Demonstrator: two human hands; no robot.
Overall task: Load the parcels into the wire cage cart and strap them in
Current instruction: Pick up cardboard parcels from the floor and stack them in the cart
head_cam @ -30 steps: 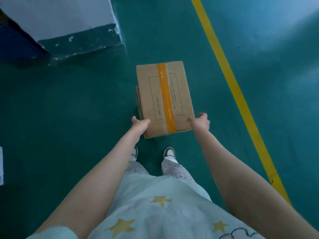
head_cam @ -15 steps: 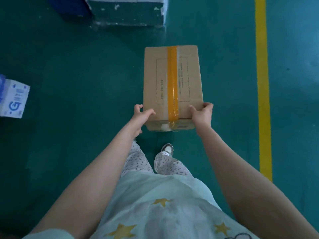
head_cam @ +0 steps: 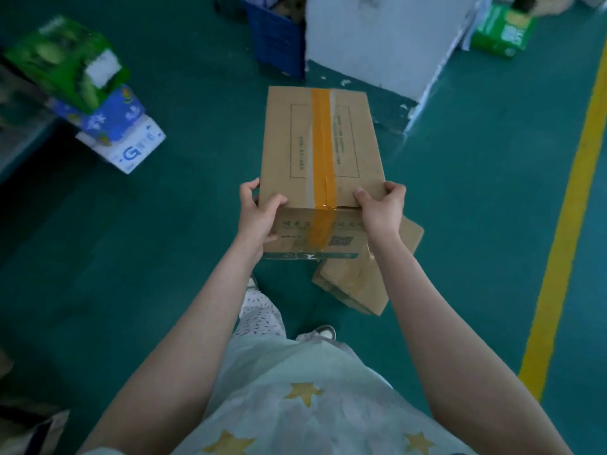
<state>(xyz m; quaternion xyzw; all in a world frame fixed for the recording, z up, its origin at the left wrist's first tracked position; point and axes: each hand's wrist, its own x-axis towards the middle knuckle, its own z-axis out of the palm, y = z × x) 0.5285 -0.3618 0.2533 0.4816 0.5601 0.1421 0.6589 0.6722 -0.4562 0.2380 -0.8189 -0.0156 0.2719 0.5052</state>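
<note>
A brown cardboard parcel (head_cam: 295,142) sealed with a strip of orange tape is held up in front of me, above the green floor. My left hand (head_cam: 258,213) grips its near left corner, thumb on top. My right hand (head_cam: 382,208) grips its near right corner the same way. A second brown cardboard parcel (head_cam: 354,284) lies on the floor below the held one, partly hidden by it and by my right forearm. No wire cage cart is in view.
A stack of boxes stands at the left: a green box (head_cam: 62,60) on a blue one (head_cam: 111,116) on a white one (head_cam: 131,149). A white pillar (head_cam: 387,41) rises ahead, with a blue crate (head_cam: 276,44) beside it. A yellow floor line (head_cam: 571,205) runs at right.
The taped parcel has come up off the floor in both hands, uncovering the second parcel beneath. My view has swung up and left, bringing the stacked boxes and the blue crate into sight.
</note>
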